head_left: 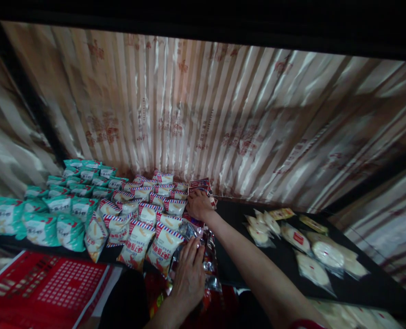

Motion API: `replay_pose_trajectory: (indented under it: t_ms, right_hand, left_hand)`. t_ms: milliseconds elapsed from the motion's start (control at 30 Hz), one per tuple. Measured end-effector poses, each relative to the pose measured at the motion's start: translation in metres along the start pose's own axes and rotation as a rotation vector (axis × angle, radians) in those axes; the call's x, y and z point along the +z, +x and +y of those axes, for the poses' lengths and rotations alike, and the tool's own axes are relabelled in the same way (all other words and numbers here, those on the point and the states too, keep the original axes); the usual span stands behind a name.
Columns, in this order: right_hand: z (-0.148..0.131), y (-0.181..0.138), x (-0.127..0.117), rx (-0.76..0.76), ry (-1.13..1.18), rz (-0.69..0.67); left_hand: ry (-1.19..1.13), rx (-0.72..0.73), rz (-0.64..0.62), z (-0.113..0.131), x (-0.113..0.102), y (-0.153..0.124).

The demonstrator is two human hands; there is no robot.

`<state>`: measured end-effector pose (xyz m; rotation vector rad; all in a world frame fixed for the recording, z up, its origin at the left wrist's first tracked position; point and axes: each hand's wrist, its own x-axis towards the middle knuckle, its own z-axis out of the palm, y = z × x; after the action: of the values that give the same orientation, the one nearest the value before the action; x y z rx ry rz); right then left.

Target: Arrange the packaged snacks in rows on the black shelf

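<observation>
My right hand (pixel 198 204) reaches far into the shelf, its fingers curled on small dark red packets (pixel 199 184) at the back wall. My left hand (pixel 189 269) lies flat, fingers stretched, on a shiny clear plastic bag (pixel 208 256) of red packets at the shelf's front edge. Left of both hands lie several snack packets with red, white and blue striped edges (pixel 144 214). Further left is a heap of teal and white packets (pixel 59 205).
Clear-wrapped pale round cakes (pixel 312 249) lie on the black shelf (pixel 233 219) to the right. A striped glossy wall (pixel 203 114) backs the shelf. A red printed sheet (pixel 48 288) lies at the lower left. A dark ledge hangs overhead.
</observation>
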<state>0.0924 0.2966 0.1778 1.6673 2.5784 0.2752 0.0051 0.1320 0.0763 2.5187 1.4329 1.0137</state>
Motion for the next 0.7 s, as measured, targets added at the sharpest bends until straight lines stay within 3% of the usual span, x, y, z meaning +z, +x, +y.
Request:
replay_pose_trajectory:
  t_ms: [700]
  right_hand:
    - [0.0066,0.0064,0.0088,0.058,0.028,0.008]
  left_hand:
    - [-0.028,0.007,-0.003,-0.0018,0.0049,0.0002]
